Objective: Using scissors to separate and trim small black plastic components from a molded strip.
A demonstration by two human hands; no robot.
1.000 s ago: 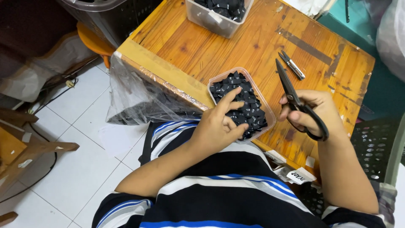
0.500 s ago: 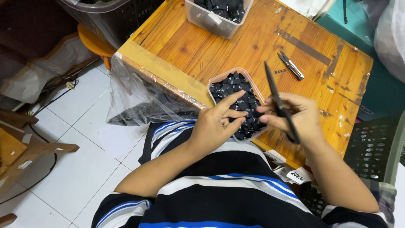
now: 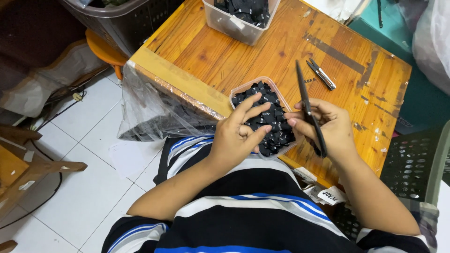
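A clear plastic tub full of small black fabric pieces sits at the near edge of a wooden table. My left hand hovers over the tub's near side with fingers spread, the tips touching the black pieces. My right hand is just right of the tub and holds black scissors, blades pointing away up the table. The two hands nearly touch over the tub.
A second clear tub of black pieces stands at the table's far edge. Small metal snips lie on the wood beyond my right hand. A clear plastic bag hangs off the table's left edge. A dark crate stands at right.
My right hand has brought the scissors leftward to the tub, close to my left hand. My left hand stays on the black pieces, its fingers now more spread.
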